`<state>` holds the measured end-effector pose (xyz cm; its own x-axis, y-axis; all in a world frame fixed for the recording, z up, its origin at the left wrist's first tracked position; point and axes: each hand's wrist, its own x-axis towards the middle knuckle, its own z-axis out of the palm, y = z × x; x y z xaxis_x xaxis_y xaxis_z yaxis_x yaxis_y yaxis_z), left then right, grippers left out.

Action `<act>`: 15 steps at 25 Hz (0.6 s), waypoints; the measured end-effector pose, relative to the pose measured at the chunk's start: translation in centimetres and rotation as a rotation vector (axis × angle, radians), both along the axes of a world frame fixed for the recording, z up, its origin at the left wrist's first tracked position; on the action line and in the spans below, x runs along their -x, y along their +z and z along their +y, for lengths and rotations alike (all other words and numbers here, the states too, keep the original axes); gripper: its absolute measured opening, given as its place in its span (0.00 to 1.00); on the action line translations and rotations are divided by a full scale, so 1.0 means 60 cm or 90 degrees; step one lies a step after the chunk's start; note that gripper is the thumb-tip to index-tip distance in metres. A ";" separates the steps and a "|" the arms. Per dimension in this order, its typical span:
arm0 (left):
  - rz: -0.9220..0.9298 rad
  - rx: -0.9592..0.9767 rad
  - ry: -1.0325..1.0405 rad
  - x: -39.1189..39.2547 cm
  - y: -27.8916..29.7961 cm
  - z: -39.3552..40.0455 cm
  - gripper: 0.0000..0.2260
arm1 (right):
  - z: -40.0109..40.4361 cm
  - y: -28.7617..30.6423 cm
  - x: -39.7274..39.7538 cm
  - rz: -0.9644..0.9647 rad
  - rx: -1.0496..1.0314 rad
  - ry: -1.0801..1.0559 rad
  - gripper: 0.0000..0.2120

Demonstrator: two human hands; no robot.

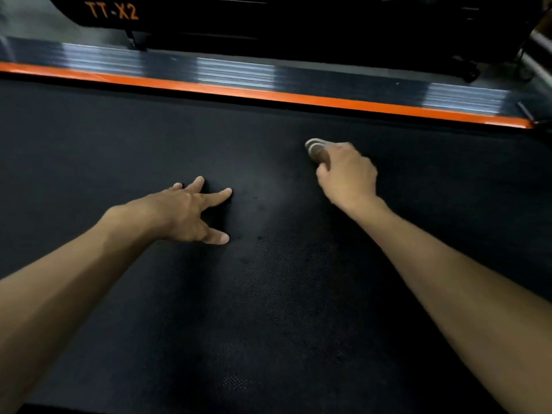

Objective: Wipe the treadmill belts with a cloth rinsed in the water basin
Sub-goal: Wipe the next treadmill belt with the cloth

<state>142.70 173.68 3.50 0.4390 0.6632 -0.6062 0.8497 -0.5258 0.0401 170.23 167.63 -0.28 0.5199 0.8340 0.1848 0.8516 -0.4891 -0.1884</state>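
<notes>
Head camera view: a person leans over a black treadmill belt (pixel 268 294), midway through wiping it down. The right hand (pixel 346 174) has its fingers curled tightly round a small bunched cloth (pixel 315 149), pale grey-brown, of which only a wad shows beyond the knuckles; the cloth is pressed onto the belt just ahead of those fingers, on the side nearer the orange side rail (pixel 268 94). The left hand (pixel 191 213) grasps nothing: its fingers are spread and straight, tips and thumb planted on the belt as a brace, well apart from the cloth. Between the two hands, just off the left fingertips, a faint lighter streak and a few dark specks show on the textured surface, which may be damp sheen or leftover dust; the frame is too dim and blurred to tell which. Beyond the right fingers lie the orange strip and a ribbed grey foot rail (pixel 236 70), then a second dark machine marked TT-X2 (pixel 112 10). No water basin appears anywhere in view, so whether the cloth has been freshly rinsed cannot be judged. By the look of it, wiping of this belt is under way, with the strip towards the rail being worked; the broad stretch nearer the camera, below both wrists, shows no clear sign either way, and other belts presumably remain.
</notes>
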 end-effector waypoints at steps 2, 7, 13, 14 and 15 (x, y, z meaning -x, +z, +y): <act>0.008 -0.011 -0.009 -0.001 -0.002 0.001 0.42 | -0.030 -0.008 0.068 0.002 -0.002 0.129 0.17; 0.013 -0.038 -0.023 0.002 -0.005 -0.002 0.43 | -0.217 0.005 0.205 0.071 0.053 0.513 0.18; 0.001 -0.036 -0.024 0.003 0.002 -0.015 0.42 | -0.124 -0.013 0.153 -0.090 0.008 0.367 0.15; -0.003 -0.031 -0.022 0.005 0.003 -0.016 0.41 | -0.074 -0.013 0.125 -0.101 -0.005 0.286 0.14; -0.005 -0.026 -0.021 0.005 0.005 -0.017 0.41 | -0.028 -0.011 0.096 -0.092 0.000 0.206 0.15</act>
